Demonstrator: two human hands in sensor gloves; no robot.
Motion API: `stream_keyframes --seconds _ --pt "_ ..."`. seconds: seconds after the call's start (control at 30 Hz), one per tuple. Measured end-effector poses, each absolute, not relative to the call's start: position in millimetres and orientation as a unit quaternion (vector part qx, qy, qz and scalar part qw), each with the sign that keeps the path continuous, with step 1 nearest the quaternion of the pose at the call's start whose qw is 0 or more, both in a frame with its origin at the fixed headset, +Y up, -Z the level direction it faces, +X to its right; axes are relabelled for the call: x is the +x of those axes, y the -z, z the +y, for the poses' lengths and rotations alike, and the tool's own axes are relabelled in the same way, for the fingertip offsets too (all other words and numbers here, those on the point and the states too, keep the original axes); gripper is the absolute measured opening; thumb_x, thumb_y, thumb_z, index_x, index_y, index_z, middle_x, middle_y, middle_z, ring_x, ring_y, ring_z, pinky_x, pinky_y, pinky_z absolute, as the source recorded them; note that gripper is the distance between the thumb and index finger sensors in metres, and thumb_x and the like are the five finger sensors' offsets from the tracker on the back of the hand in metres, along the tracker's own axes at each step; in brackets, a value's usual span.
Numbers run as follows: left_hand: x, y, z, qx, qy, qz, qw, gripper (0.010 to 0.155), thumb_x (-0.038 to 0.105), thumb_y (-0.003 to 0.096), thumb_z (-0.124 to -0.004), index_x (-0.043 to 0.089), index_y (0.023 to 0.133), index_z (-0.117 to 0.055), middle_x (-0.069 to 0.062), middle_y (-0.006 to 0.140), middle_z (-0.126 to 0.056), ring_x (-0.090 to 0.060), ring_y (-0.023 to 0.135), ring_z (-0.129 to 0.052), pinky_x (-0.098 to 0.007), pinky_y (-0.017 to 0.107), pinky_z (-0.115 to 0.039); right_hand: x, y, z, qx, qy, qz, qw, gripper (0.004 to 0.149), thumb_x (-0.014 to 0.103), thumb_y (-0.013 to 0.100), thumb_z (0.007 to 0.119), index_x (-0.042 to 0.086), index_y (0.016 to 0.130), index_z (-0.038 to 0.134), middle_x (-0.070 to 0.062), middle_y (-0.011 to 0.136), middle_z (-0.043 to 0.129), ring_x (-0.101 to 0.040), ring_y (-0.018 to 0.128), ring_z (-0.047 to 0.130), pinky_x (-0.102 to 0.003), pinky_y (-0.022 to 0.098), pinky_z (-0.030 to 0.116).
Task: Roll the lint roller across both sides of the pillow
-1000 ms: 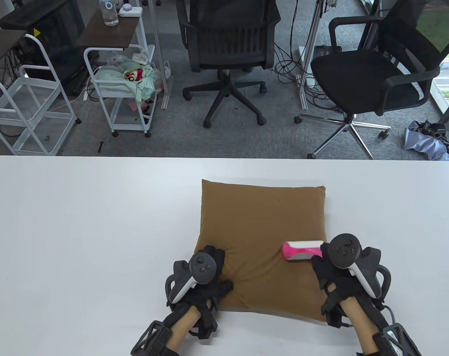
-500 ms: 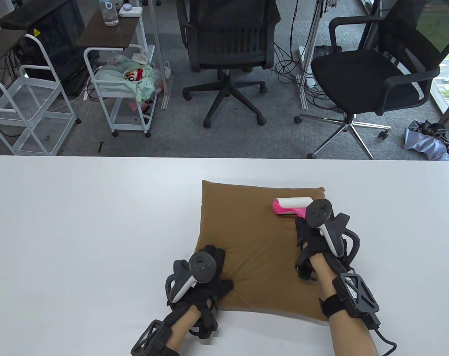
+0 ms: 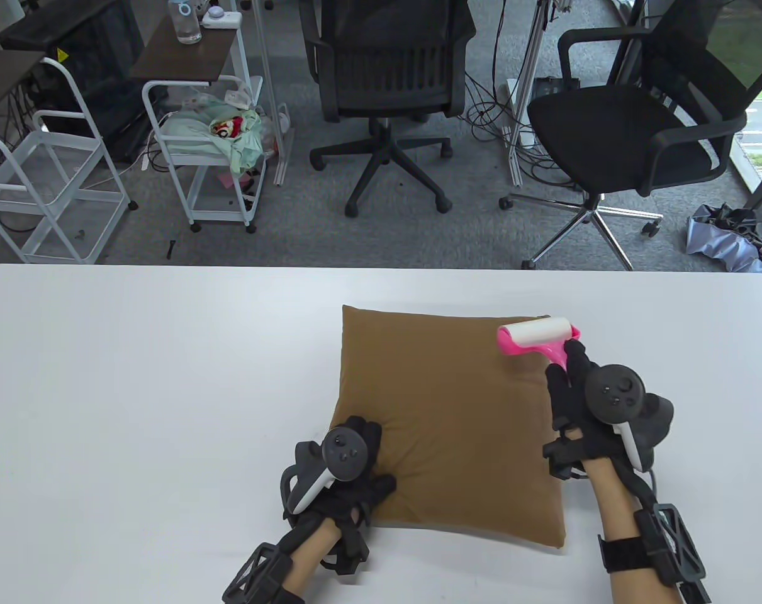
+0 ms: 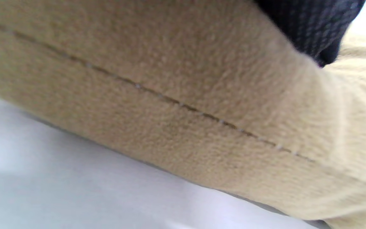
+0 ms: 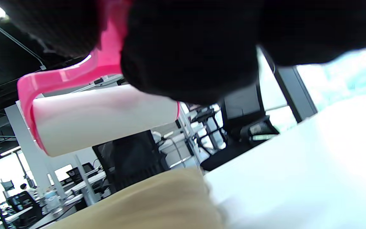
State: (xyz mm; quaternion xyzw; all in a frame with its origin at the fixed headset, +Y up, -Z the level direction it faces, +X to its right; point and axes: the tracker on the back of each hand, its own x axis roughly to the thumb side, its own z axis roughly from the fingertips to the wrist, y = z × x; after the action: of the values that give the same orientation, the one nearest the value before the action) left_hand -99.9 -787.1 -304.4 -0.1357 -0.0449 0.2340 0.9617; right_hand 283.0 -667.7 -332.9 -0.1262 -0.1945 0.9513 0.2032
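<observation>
Table view: pink-framed white lint roller [image 3: 537, 336] over the square tan fabric pillow's [image 3: 443, 428] far-right corner, handle clasped in the right grip [image 3: 585, 402]; left grip [image 3: 343, 469] presses the near-left corner, fingers spread.

Beyond my white round-cornered table [image 3: 135, 377] I see grey carpet floor [image 3: 418, 233] | two black mesh office chairs [image 3: 387, 82] far centre and far right | white wire trolleys [image 3: 41, 182] far left, one heaped with pale green cloth [image 3: 229, 135] | dark wooden side table [image 3: 185, 53] carrying a clear bottle [image 3: 185, 22] | daylight from window [image 3: 755, 82] far right | cables [image 3: 494, 119] trail between chairs.
</observation>
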Motion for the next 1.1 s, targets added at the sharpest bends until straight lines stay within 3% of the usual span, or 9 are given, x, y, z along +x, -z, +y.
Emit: stream_keyframes --seconds 0.2,0.33,0.43,0.7,0.87,1.1 --pt "-100 304 -787 -0.132 -0.231 -0.044 0.963 0.088 0.055 0.0333 -0.077 0.038 0.105 -0.030 0.002 0.119 -0.021 -0.029 0.114 -0.028 -0.055 0.080 -0.035 326 307 -688 -0.146 -0.950 -0.219 0.167 0.058 0.055 0.039 0.075 0.032 0.092 0.070 0.009 0.062 0.102 -0.008 0.016 0.105 -0.032 0.015 0.093" --pt "-100 303 -787 -0.125 -0.230 -0.045 0.964 0.088 0.056 0.0332 -0.076 0.038 0.105 -0.030 0.002 0.119 -0.021 -0.029 0.114 -0.028 -0.055 0.080 -0.035 346 292 -718 -0.165 -0.935 -0.234 0.209 0.058 0.054 0.040 0.076 0.030 0.092 0.071 0.008 0.061 0.102 -0.008 0.015 0.105 -0.032 0.014 0.093" --pt "-100 302 -785 -0.114 -0.231 -0.046 0.965 0.088 0.055 0.0330 -0.077 0.037 0.105 -0.031 0.001 0.119 -0.022 -0.030 0.114 -0.028 -0.055 0.080 -0.036 356 290 -731 -0.168 -0.949 -0.181 0.195 0.057 0.054 0.040 0.076 0.031 0.092 0.072 0.008 0.061 0.103 -0.009 0.015 0.105 -0.033 0.014 0.093" --pt "-89 297 -756 -0.080 -0.209 -0.052 0.973 0.088 0.052 0.0332 -0.081 0.031 0.106 -0.037 -0.003 0.119 -0.028 -0.036 0.114 -0.033 -0.061 0.078 -0.039 372 289 -740 -0.191 -0.945 -0.168 0.207 0.057 0.054 0.040 0.076 0.030 0.092 0.072 0.007 0.061 0.103 -0.009 0.016 0.106 -0.033 0.015 0.093" --pt "-53 291 -731 -0.060 -0.203 -0.128 0.969 0.084 0.053 0.0339 -0.081 0.031 0.106 -0.043 -0.003 0.119 -0.035 -0.035 0.113 -0.039 -0.059 0.078 -0.044 369 291 -741 -0.184 -0.947 -0.162 0.206 0.057 0.054 0.040 0.076 0.031 0.092 0.072 0.007 0.061 0.103 -0.009 0.016 0.106 -0.033 0.015 0.093" --pt "43 273 -719 -0.074 -0.162 -0.288 0.941 0.082 0.052 0.0332 -0.083 0.031 0.105 -0.048 -0.002 0.119 -0.042 -0.033 0.113 -0.044 -0.056 0.078 -0.047 375 289 -739 -0.194 -0.944 -0.165 0.211 0.057 0.054 0.040 0.077 0.031 0.091 0.073 0.007 0.061 0.103 -0.009 0.016 0.106 -0.033 0.015 0.093"
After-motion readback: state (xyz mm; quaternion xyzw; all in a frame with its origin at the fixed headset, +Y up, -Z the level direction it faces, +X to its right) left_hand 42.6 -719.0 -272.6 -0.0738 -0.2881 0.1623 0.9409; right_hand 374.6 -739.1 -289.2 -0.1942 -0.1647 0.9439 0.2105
